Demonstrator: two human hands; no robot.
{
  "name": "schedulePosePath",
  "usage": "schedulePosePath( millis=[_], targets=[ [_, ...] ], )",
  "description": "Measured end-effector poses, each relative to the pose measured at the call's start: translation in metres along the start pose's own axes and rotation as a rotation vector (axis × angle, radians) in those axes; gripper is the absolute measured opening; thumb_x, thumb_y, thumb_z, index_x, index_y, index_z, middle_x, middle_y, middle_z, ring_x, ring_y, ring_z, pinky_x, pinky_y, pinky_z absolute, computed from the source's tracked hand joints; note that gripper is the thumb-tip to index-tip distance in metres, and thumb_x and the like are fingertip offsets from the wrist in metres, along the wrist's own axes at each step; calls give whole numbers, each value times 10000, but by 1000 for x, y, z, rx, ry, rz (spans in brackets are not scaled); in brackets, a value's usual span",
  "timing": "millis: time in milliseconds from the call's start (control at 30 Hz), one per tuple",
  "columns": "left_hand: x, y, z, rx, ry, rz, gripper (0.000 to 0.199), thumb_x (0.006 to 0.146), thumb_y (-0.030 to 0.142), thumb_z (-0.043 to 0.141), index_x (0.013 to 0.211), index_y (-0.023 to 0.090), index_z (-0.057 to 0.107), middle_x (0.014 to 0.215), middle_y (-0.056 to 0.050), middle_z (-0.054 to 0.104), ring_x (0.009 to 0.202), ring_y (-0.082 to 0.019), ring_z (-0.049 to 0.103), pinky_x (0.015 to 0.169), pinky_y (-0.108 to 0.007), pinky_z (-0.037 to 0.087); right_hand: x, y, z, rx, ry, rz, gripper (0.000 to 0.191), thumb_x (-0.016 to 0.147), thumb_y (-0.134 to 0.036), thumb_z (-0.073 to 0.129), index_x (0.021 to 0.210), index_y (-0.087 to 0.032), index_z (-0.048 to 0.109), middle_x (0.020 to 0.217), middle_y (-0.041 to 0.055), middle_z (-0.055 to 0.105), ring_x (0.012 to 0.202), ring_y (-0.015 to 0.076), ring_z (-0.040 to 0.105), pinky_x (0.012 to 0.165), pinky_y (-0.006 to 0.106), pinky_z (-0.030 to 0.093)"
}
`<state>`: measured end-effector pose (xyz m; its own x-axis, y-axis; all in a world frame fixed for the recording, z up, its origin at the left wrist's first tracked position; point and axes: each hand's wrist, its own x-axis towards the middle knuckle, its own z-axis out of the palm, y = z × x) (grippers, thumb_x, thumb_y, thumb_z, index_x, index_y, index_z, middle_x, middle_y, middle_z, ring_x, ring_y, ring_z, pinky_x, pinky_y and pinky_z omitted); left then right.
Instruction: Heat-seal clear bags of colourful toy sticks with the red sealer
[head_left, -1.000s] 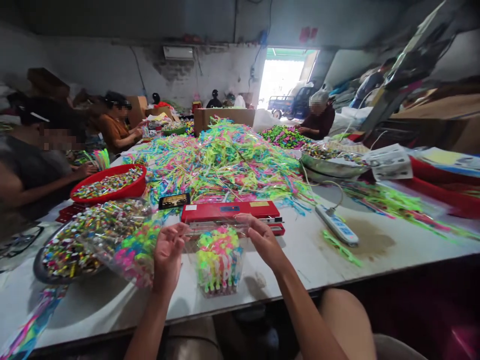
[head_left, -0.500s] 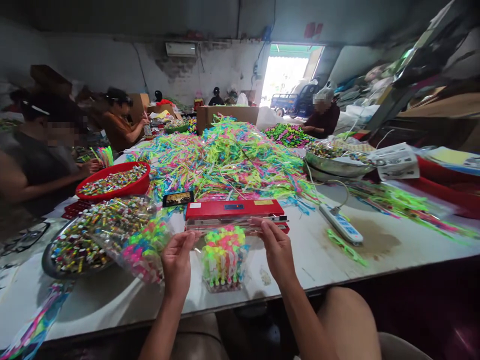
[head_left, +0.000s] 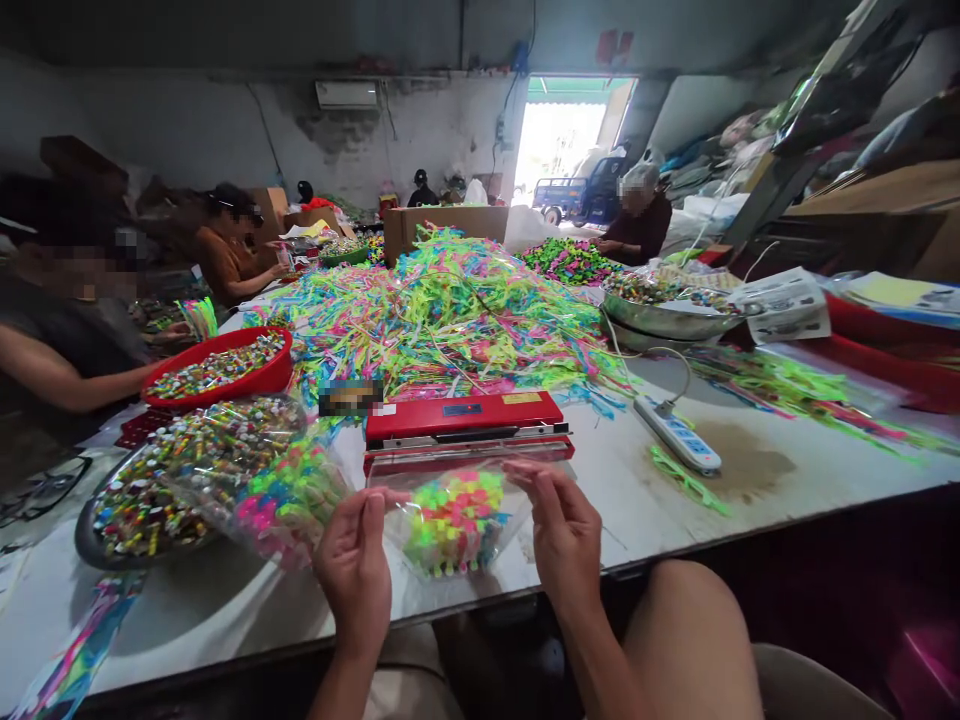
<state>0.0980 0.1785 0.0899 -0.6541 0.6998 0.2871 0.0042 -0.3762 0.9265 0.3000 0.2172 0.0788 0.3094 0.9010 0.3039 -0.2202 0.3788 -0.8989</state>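
A clear plastic bag [head_left: 459, 520] with several yellow, pink and blue plastic pieces in it is stretched between my hands over the near table edge. My left hand [head_left: 356, 560] pinches one top corner of the bag, and my right hand [head_left: 564, 530] pinches the other. Just beyond the bag lies a red bag sealer [head_left: 465, 418], its dark bar across the front. Left of my left hand, another clear bag of coloured pieces [head_left: 289, 500] leans on a metal basin [head_left: 94, 555] heaped with small mixed pieces.
A big pile of neon strips [head_left: 465, 310] covers the table's middle. A red basin [head_left: 281, 375] stands left, a metal bowl [head_left: 667, 325] and a power strip [head_left: 679, 435] right. Green strips [head_left: 686, 482] lie beside the power strip. Co-workers sit along both sides.
Both hands have come slightly nearer to me, drawing the bag's top edge back from the sealer. The bag now tilts more, showing the tops of its pieces. The view has shifted slightly.
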Motion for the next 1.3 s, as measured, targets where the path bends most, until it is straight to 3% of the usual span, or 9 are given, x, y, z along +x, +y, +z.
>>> schedulePosePath(
  millis=[167,300,400,533,633,767,1000,1300],
  targets=[
    [-38,24,9,90,2,39,312,1032,523,708,969,217,715,863,-34,815,797,-203,774,781,-302,617,-29,-30,-15,-90,202,-125,293,1079,-514,656,999,-247,745,1013,86,770,975,283,741,968,477,607],
    [-38,15,25,94,-56,-76,369,1038,555,682,980,193,726,872,-59,817,793,-215,776,756,-303,605,-18,-36,-24,-146,278,-53,321,1049,-539,701,991,-225,724,931,67,746,871,238,730,866,391,625],
    [-25,-11,40,60,-101,-186,432,1009,608,692,994,177,718,839,-68,816,760,-224,773,738,-315,605,8,-11,-29,-157,217,92,443,982,-649,738,938,-210,705,825,45,710,756,218,695,754,355,619],
    [-6,-61,56,56,-124,-287,514,946,666,728,1022,158,729,857,-90,830,763,-235,781,752,-326,603,43,44,-33,-220,125,185,572,919,-781,702,825,-218,660,740,29,659,690,221,649,683,353,588],
    [3,-96,60,7,-125,-372,554,874,678,784,1028,148,733,856,-100,835,755,-252,795,762,-354,626,56,77,-38,-309,82,190,597,931,-808,643,804,-226,655,734,41,674,686,231,643,646,335,541],
    [8,-128,54,-13,-155,-466,536,838,653,814,996,148,725,860,-104,837,774,-258,813,778,-354,636,58,98,-47,-467,68,167,623,958,-814,592,747,-230,648,695,53,689,653,222,591,592,312,448],
    [19,-140,46,24,-264,-519,546,810,674,827,958,161,715,791,-104,821,708,-276,808,708,-371,639,52,106,-55,-521,21,217,660,985,-825,539,691,-237,601,645,44,643,593,208,541,567,324,381],
    [31,-131,51,48,-253,-480,572,828,694,810,1006,157,725,818,-114,830,752,-290,813,703,-350,613,65,110,-43,-537,15,254,589,1012,-747,539,754,-226,638,673,30,673,574,190,522,560,316,368]
  ],
)
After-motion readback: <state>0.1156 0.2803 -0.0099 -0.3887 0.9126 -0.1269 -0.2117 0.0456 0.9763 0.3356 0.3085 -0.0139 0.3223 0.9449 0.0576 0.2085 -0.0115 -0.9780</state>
